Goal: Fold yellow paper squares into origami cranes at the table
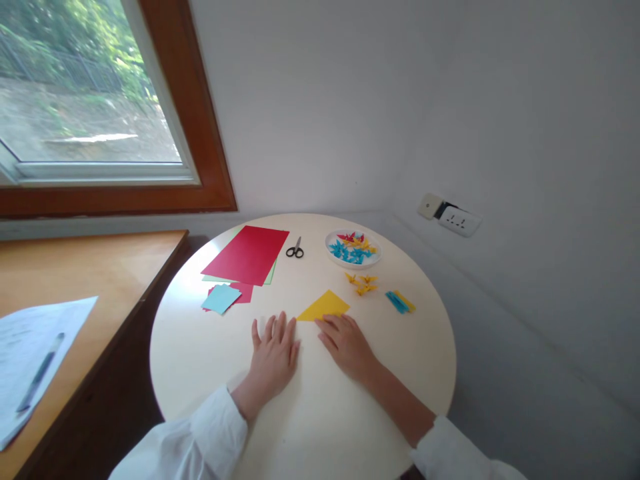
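A yellow sheet of paper (325,306), folded into a triangle, lies on the round cream table (310,413) in front of me. My left hand (273,357) rests flat with its fingers spread, the fingertips close to the paper's left corner. On the paper's near edge lie the outstretched fingers of my right hand (349,347), which hide part of that edge. Beyond it sit several yellow paper cranes (362,285). Folded blue strips (397,302) and a yellow piece (406,301) lie to the right.
A white dish (379,259) holds several blue, yellow and red paper cranes. Black-handled scissors (295,251) lie left of it. Large red paper (247,255) and small light-blue squares (221,299) are at the left. A wooden desk (120,260) bears papers and a pen (41,373).
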The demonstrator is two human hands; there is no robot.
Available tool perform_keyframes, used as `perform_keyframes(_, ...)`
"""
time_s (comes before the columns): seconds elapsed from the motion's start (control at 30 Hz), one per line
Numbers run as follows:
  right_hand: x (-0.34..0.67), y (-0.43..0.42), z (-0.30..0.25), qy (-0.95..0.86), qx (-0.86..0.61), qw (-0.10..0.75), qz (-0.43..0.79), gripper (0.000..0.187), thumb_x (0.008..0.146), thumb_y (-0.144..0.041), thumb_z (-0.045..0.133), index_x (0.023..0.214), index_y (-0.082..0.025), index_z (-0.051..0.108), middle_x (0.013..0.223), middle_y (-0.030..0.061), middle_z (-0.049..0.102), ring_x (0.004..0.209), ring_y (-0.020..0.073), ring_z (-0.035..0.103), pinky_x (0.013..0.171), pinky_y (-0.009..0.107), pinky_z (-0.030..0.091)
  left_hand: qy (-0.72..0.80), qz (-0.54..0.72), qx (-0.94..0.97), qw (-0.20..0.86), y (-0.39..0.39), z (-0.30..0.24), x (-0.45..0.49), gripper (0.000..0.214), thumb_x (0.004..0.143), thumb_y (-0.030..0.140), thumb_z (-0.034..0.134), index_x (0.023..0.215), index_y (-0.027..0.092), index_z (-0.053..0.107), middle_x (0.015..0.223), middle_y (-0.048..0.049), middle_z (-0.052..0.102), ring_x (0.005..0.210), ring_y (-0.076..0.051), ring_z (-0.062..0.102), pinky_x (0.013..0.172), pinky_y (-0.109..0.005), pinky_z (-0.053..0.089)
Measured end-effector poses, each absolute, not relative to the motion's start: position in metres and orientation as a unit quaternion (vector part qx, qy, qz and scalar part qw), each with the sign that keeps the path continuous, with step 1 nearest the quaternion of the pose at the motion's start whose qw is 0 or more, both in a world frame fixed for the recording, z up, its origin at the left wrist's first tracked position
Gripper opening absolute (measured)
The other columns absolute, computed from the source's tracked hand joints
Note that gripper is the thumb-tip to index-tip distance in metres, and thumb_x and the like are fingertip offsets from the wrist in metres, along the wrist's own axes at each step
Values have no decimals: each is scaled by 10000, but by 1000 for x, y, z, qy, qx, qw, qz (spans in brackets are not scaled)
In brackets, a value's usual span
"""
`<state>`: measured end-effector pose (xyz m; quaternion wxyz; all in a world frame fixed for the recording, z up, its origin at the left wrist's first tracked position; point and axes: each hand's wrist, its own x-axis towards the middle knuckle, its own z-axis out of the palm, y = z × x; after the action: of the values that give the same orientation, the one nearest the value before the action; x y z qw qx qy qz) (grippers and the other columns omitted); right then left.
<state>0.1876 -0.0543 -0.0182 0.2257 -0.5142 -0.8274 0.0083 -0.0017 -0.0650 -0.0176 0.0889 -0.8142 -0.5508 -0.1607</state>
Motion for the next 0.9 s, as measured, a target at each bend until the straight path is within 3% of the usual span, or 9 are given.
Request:
perform_keyframes(0.17,187,-54,-19,-830,-513,221,5,290,870,-233,441,1133,-206,561,1062,92,605,1015,207,528,920,401,393,-479,-160,-860,76,-59,-20,-1,500,904,306,285,1342,69,323,1395,-178,356,1305,-266,303,1051,-503,227)
perform_keyframes(0.27,186,-54,-18,-830,-514,216,5,306,873,-244,437,1156,-219,549,1070,91,598,1021,211,521,919,405,389,-403,-135,-904,43,-55,-20,0,533,912,339,257,1371,70,248,1417,-161,321,1328,-239,259,1070,-466,216)
perform_keyframes(0.5,186,-53,-19,-831,-516,207,3,324,873,-252,435,1181,-222,530,1076,91,595,1019,211,516,912,399,377,-402,-139,-905,9,-50,-27,6,530,911,396,240,1324,83,351,1360,-147,424,1276,-228,361,1063,-459,245)
perform_keyframes(0.9,189,-55,-26,-785,-565,248,-61,231,817,-94,445,953,-177,613,971,58,653,929,182,560,921,386,317,-461,-160,-872,30,-52,-30,20,489,900,405,290,1303,153,404,1284,-131,504,1203,-248,430,1050,-502,231)
